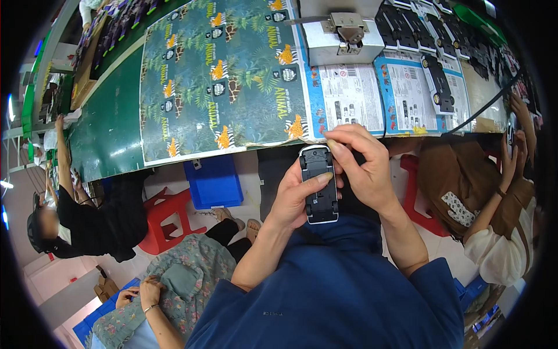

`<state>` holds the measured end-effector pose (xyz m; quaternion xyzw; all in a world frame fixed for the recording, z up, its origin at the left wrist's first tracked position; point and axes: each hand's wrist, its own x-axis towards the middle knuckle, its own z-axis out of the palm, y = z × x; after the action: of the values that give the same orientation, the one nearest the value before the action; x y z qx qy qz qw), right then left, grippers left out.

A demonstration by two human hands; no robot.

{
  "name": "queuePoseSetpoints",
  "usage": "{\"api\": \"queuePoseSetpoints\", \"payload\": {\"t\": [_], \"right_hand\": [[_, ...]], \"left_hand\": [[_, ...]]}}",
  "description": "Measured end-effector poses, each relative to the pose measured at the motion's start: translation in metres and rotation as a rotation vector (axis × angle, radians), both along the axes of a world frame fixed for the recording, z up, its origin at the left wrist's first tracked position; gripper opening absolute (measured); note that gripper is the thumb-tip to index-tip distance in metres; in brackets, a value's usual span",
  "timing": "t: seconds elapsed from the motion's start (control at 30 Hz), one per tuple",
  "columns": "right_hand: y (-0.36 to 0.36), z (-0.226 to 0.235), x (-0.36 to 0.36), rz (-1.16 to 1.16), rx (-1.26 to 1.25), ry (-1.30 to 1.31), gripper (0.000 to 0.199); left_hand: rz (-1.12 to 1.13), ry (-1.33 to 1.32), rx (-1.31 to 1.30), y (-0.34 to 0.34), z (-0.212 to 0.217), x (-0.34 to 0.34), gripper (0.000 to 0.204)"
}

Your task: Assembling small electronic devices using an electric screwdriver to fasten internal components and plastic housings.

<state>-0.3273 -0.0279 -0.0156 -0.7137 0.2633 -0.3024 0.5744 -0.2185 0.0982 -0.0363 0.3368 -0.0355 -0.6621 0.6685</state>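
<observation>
My left hand [289,196] is wrapped round a toy car [321,208], its thumb pressed on the black underside. The car is held bottom up in front of my body, just off the table's near edge; a light rim of its body shows round the black base, with wheels at both ends. Close by the car's far end, my right hand [367,171] has its thumb and forefinger pinched together. Whatever those fingertips hold, if anything, is too small to make out.
Printed animal sheets [232,87] cover the green table [107,136]. A white box-shaped fixture with a metal mechanism [347,29] stands ahead. Toy cars [440,87] lie bottom up at right, near a black cable [487,106]. People sit on both sides; a blue bin [214,181] is below.
</observation>
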Motion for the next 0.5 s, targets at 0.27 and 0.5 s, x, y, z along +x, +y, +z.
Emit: {"api": "queuePoseSetpoints", "payload": {"t": [0.27,0.5], "right_hand": [[0.037,0.003,0.005,0.143,0.33,0.14,0.055],[0.052,0.002,0.02,0.19,0.633,-0.044,0.03]], "left_hand": [[0.358,-0.269,-0.043,0.001,0.014,0.029,0.037],[0.36,-0.507,-0.12,-0.007,0.016,0.034,0.04]]}}
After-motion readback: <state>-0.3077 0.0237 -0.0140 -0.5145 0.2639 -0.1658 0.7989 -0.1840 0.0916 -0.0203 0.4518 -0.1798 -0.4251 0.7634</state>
